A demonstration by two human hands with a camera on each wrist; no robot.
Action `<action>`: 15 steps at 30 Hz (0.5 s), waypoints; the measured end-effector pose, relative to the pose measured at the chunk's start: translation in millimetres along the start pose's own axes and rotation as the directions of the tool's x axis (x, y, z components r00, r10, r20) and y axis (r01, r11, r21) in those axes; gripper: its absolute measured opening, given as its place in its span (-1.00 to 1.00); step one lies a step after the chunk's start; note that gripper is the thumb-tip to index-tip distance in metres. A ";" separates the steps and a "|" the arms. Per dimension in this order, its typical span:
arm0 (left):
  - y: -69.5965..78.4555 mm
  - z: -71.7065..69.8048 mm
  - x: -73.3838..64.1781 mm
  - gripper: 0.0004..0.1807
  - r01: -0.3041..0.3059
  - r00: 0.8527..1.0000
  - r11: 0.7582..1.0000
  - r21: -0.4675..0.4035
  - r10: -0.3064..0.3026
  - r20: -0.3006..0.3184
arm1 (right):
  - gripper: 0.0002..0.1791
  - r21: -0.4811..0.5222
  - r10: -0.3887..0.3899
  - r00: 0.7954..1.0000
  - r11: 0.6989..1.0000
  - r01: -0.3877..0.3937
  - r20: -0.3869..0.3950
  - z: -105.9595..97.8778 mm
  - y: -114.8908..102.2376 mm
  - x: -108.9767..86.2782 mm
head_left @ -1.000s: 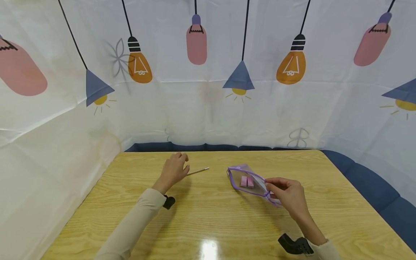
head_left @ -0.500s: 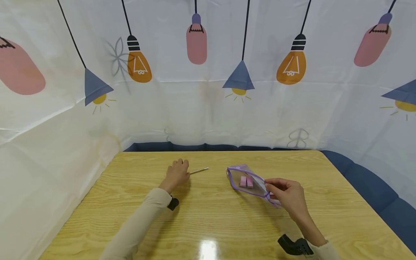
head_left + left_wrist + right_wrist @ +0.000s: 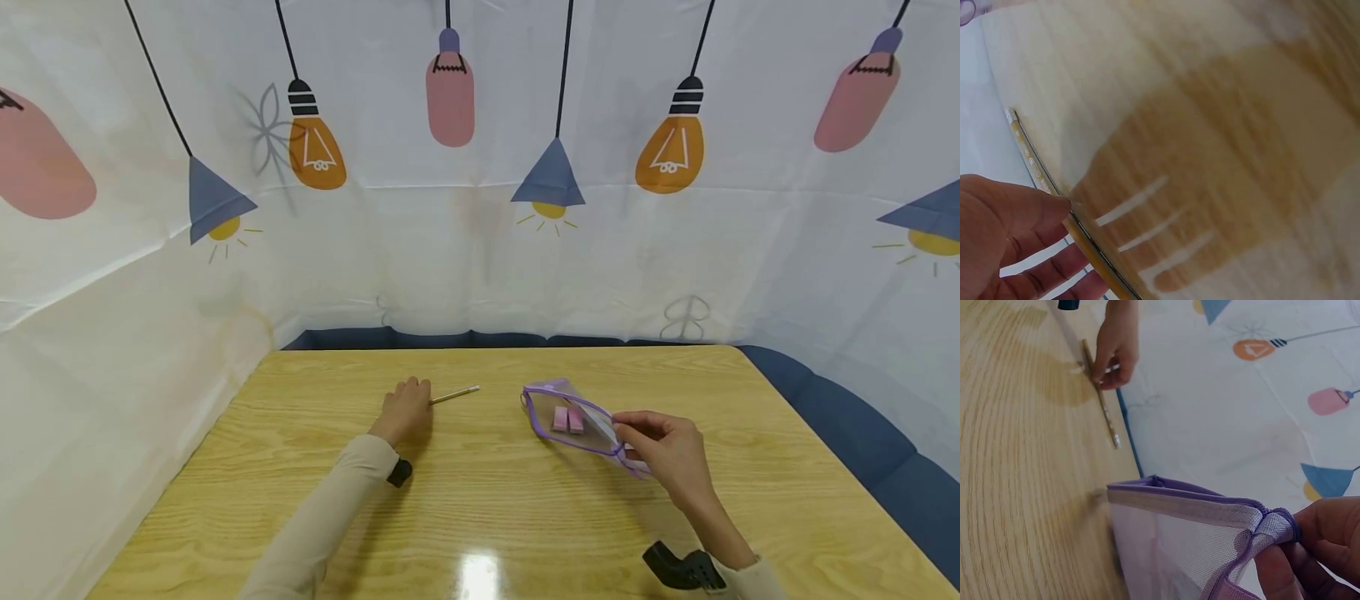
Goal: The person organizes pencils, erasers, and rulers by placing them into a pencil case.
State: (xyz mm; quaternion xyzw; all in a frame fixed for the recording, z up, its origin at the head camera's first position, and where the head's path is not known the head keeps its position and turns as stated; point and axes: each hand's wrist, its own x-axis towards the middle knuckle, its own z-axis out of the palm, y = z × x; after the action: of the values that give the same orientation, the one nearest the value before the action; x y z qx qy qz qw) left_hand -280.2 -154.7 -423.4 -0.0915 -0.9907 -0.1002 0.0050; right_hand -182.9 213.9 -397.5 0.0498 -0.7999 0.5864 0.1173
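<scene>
On the table, my left hand point(image 3: 407, 410) pinches a pencil point(image 3: 454, 394) with a pale end. In the left wrist view the thumb point(image 3: 1047, 209) lies on one side of the pencil point(image 3: 1032, 156) and the fingers curl on the other. A purple-edged mesh pouch point(image 3: 538, 427) stands with its mouth held apart, right of the pencil. Through its opening, two small pink blocks point(image 3: 567, 419) show side by side. My right hand point(image 3: 667, 450) grips the pouch by its near right corner; the right wrist view shows finger and thumb on the purple trim point(image 3: 1282, 528).
The wooden table point(image 3: 480, 492) fills the foreground. A white curtain point(image 3: 420, 258) printed with lamps hangs behind and at both sides. Dark blue padded seating point(image 3: 847, 425) runs along the back and right edges. Each wrist wears a black device point(image 3: 682, 567).
My left hand has come down onto the pencil, its fingers closing round it. The pencil has barely shifted. My right hand and the pouch have stayed where they were.
</scene>
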 end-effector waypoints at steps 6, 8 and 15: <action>-0.5 1.6 0.4 -0.95 -0.001 1.000 1.000 -0.013 0.001 0.020 | -0.77 0.000 0.007 1.000 1.000 -0.007 -0.004 -0.8 -0.9 -1.2; -0.6 2.1 0.6 -0.94 -0.006 1.000 1.000 -0.007 0.006 0.016 | -0.77 0.000 0.011 1.000 1.000 -0.011 -0.007 -1.1 -0.9 -1.3; -2.4 2.9 0.8 -0.93 -0.018 1.000 1.000 -0.011 0.018 -0.021 | -0.75 -0.012 0.013 1.000 1.000 -0.013 -0.010 -2.5 -0.2 -1.4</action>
State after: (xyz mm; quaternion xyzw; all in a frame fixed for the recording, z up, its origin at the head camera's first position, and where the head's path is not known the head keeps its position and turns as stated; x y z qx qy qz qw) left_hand -281.4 -156.2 -426.7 -0.0995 -0.9892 -0.1066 0.0158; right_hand -181.2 216.2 -397.0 0.0409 -0.8032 0.5826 0.1176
